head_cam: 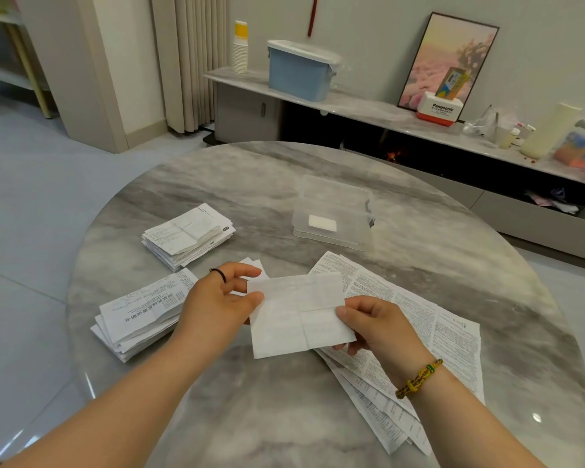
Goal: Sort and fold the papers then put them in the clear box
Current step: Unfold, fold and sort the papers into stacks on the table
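Head view, read left to right. At lower left of the frame lies a stack point(139, 315) of folded papers, its top sheet headed with large characters that face away from me and that I cannot read. Above it, left of centre, lies a second stack point(186, 236), in print too small to read.

My left hand point(217, 298) pinches the left edge of the sheet point(298, 312) between thumb and forefinger. The sheet is held at centre frame, just above the table point(453, 231), blank side up and creased into quarters. Its long axis runs left to right across the frame, with the right end tipped slightly down. My right hand point(375, 322) pinches the sheet's right edge.

The box point(331, 211) stands open, straight up the frame from the sheet and a little right, apart from both hands. One small folded paper point(322, 221) lies inside. The right hand is the nearer to it, so I judge that hand better placed to carry the sheet over once it is folded.

Loose sheets point(419, 315) fan out under and right of my right hand in dense, unreadable print. At upper right a red-and-white carton point(439, 111) reads "Panasonic".
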`<state>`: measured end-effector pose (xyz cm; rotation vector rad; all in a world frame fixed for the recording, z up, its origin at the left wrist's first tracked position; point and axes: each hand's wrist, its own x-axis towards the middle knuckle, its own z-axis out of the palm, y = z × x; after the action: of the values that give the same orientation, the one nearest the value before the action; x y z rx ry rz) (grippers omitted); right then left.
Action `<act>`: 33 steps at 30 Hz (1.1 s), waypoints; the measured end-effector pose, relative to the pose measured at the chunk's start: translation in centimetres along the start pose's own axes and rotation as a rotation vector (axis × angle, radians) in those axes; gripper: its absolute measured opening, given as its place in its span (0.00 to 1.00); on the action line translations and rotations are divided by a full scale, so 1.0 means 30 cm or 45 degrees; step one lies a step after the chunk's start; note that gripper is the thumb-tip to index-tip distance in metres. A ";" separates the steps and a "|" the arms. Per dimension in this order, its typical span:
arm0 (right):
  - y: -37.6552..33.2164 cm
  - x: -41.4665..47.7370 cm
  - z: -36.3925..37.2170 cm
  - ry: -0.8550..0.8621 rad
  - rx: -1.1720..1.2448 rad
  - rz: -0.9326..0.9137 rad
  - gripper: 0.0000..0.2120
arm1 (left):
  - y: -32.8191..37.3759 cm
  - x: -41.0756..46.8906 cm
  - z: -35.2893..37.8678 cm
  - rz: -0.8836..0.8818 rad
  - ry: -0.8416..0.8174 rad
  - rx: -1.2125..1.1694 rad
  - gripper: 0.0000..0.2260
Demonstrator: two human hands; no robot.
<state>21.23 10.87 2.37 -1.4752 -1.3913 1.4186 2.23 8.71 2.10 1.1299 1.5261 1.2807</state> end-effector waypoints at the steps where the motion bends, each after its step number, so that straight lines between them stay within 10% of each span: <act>1: 0.000 0.000 0.002 0.010 0.006 0.005 0.10 | 0.000 -0.001 -0.002 -0.003 -0.017 -0.006 0.14; 13: -0.027 0.045 0.060 0.140 -0.025 -0.019 0.13 | -0.030 0.034 -0.107 0.104 0.120 0.440 0.08; 21: -0.140 0.238 0.181 0.097 -0.097 -0.053 0.12 | -0.074 0.076 -0.249 -0.006 -0.005 1.153 0.19; 33: -0.273 0.534 0.466 -0.084 -0.339 -0.228 0.12 | -0.096 0.084 -0.438 -0.142 -0.235 1.252 0.37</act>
<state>3.42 25.08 3.12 -1.4324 -1.7624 1.2160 -11.37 7.67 0.99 1.6522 2.0877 0.2705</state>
